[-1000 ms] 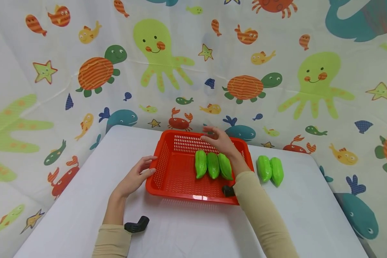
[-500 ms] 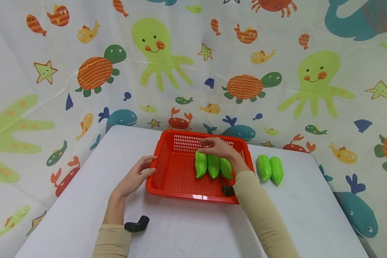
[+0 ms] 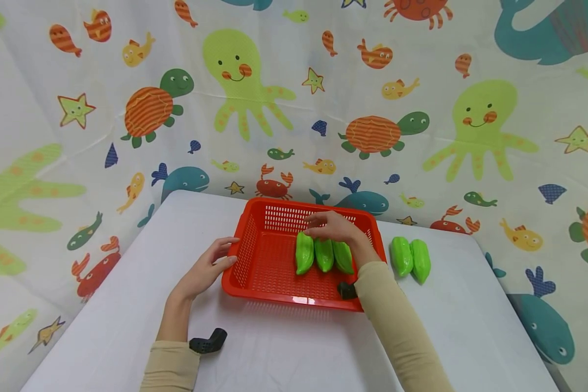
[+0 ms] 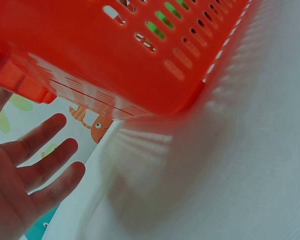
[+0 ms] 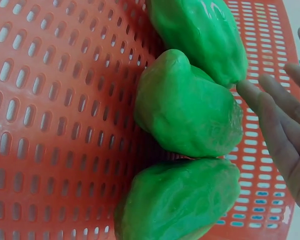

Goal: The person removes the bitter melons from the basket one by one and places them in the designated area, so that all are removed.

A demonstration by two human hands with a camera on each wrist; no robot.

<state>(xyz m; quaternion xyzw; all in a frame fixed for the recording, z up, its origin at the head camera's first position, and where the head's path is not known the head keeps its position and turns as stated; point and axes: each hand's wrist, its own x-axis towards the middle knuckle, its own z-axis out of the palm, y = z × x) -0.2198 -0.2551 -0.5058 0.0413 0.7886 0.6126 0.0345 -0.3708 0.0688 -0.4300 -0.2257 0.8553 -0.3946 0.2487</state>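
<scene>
Three glossy green, ridged, pepper-shaped vegetables lie side by side in a red plastic basket (image 3: 269, 267), right of its middle: a left one (image 3: 304, 255), a middle one (image 3: 324, 257) and a right one (image 3: 343, 258). My right hand (image 3: 334, 227) reaches over their far ends. In the right wrist view a fingertip of the right hand (image 5: 285, 120) touches the end of one vegetable (image 5: 202, 40), its fingers extended. My left hand (image 3: 210, 267) is at the basket's left rim. Its fingers are spread in the left wrist view, with one finger up by the rim.
Two more green vegetables, one (image 3: 402, 256) beside the other (image 3: 421, 260), lie on the white table (image 3: 284, 348) right of the basket. A curtain (image 3: 294, 120) printed with sea animals hangs behind. Black wrist devices, such as the left one (image 3: 209, 342), stick out from the sleeves.
My right hand has come down from above the basket's back rim to the vegetables' far ends. The left vegetable has shifted slightly toward the front. My left hand has stayed put.
</scene>
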